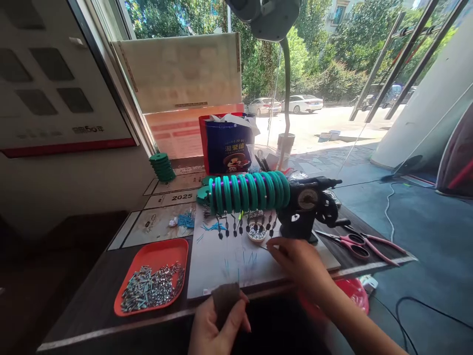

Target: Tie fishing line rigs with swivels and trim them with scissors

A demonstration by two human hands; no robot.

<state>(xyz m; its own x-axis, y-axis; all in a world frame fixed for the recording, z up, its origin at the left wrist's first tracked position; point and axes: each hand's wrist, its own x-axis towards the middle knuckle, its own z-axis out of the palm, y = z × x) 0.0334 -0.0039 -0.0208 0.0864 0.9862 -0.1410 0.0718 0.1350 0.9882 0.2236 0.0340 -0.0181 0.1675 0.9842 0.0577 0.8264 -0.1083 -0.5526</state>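
Note:
My left hand (218, 320) is closed around a flat grey-brown piece (225, 299) at the front edge of the work board. A thin blue strand (238, 274) stands up just beyond it. Low over the white board (209, 261), my right hand (295, 256) has thumb and forefinger pinched together. A thin sliver shows at those fingertips, too small to name. Just beyond them is a small round dish (256, 237) of silvery beads. Above the dish lies a row of green spools (251, 192) on a black winding device (306, 202), with several dark small pieces (240, 229) hanging below.
An orange tray (183, 246) of small metal parts sits at left. Pink-handled scissors (354, 244) and pliers (380, 249) lie at right. Blue strips (185, 220) and a stack of green spools (162, 167) are farther back, near a blue bag (218, 148).

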